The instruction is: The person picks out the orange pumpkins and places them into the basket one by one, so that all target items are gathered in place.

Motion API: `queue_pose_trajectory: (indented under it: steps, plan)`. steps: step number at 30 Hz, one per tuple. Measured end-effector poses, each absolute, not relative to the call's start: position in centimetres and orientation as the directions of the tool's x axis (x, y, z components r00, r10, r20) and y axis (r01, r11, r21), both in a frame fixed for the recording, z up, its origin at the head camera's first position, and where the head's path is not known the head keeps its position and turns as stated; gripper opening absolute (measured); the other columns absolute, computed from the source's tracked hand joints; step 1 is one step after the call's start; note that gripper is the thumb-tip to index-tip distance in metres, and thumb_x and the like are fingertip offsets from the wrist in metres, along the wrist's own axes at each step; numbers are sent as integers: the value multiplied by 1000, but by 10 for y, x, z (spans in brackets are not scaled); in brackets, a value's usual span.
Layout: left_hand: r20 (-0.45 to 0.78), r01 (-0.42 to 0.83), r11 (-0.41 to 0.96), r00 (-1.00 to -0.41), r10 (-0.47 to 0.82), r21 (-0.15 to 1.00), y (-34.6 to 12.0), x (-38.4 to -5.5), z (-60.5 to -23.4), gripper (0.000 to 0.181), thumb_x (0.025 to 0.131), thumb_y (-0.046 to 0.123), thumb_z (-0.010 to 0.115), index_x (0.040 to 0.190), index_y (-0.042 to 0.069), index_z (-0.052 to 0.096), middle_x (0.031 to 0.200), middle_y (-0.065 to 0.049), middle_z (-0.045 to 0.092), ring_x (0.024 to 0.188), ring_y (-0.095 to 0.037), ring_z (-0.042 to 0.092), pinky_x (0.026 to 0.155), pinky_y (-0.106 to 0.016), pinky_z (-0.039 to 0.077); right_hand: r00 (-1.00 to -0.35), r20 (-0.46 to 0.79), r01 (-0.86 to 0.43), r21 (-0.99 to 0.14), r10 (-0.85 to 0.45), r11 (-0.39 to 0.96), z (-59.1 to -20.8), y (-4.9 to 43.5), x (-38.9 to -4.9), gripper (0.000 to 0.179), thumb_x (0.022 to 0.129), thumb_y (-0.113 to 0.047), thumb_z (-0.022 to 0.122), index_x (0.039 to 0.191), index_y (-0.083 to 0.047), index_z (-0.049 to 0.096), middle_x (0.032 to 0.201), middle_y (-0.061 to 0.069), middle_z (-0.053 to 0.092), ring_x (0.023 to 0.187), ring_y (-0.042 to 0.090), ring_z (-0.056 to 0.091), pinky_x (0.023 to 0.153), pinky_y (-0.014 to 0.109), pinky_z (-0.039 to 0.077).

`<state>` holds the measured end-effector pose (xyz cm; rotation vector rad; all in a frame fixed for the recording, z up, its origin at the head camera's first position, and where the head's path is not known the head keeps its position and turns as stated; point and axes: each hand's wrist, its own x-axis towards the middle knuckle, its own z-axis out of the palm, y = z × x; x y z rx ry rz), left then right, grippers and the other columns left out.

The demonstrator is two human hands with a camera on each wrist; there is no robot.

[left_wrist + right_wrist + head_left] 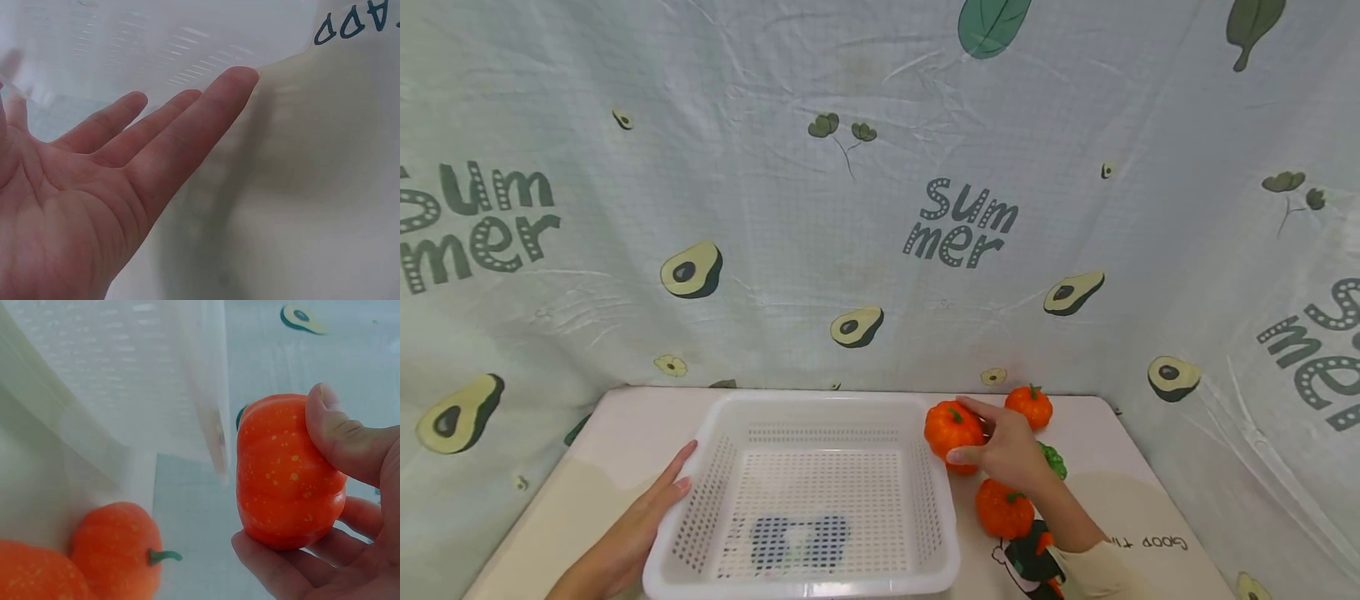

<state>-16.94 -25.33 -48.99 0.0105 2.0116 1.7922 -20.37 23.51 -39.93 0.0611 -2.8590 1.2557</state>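
A white perforated plastic basket (pixel 805 588) stands on the table, its inside bare in the head view. Against its left side my left hand (pixel 632 525) lies with extended fingers; in the left wrist view the fingertips meet the basket wall. My right hand (pixel 1011 450) grips an orange toy pumpkin (pixel 953 423) with a green stem, thumb on one side and fingers on the other. It is held by the basket's right rim, above the table. The right wrist view shows this pumpkin (pixel 290 475) speckled yellow, beside the basket wall.
Right of the basket lie more orange pumpkins: one in front (pixel 1004 510), one at the back (pixel 1030 407), and one partly hidden below the held pumpkin (pixel 962 469). A green bumpy vegetable (pixel 1054 461) shows behind the right wrist. A printed curtain (pixel 880 275) hangs behind the table.
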Motion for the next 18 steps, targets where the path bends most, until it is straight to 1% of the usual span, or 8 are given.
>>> queue_pose_trajectory:
  steps: [2, 4, 8, 13, 16, 18]
  plan:
    - [-316, -278, 163, -902, 294, 947, -255, -169, -490, 65, 115, 42, 28, 167, 33, -10, 175, -22, -2, 140, -30, 41, 96, -37, 51, -999, 39, -53, -730, -37, 681, -401, 231, -204, 78, 77, -22, 93, 148, -15, 60, 141, 12, 68, 113, 26, 66, 99, 48, 58]
    - [-321, -282, 169, -902, 288, 945, -254, -169, -490, 66, 114, 44, 29, 167, 33, -9, 175, -20, -2, 140, -31, 40, 97, -38, 51, -998, 42, -59, -722, -42, 689, -401, 228, -204, 78, 77, -22, 93, 148, -16, 60, 140, 12, 69, 113, 25, 66, 101, 49, 57]
    - [-310, -272, 165, -906, 290, 948, -254, -169, -489, 66, 114, 44, 29, 167, 32, -9, 175, -19, -1, 139, -31, 41, 97, -38, 51, -995, 66, -95, -723, -68, 684, -400, 223, -205, 77, 76, -20, 94, 146, -14, 62, 138, 11, 70, 112, 24, 67, 101, 49, 57]
    - [-295, -262, 146, -907, 299, 954, -253, -169, -489, 66, 114, 43, 28, 167, 31, -9, 174, -23, 0, 138, -35, 42, 97, -42, 53, -993, 64, -115, -734, -101, 670, -400, 216, -207, 76, 76, -18, 94, 145, -13, 63, 136, 10, 71, 108, 22, 67, 99, 48, 57]
    - [-294, -262, 143, -908, 298, 954, -253, -169, -489, 66, 114, 43, 28, 168, 31, -8, 174, -23, 0, 138, -34, 43, 97, -41, 53, -994, 47, -98, -734, -94, 672, -400, 212, -207, 76, 75, -19, 94, 145, -15, 63, 134, 7, 72, 106, 21, 66, 99, 47, 57]
    - [-304, -270, 152, -908, 289, 951, -253, -169, -489, 66, 114, 44, 29, 168, 31, -8, 175, -21, 1, 138, -31, 42, 97, -39, 53, -994, 45, -102, -732, -101, 674, -401, 209, -208, 77, 75, -21, 94, 145, -16, 63, 134, 7, 72, 105, 21, 65, 97, 45, 58]
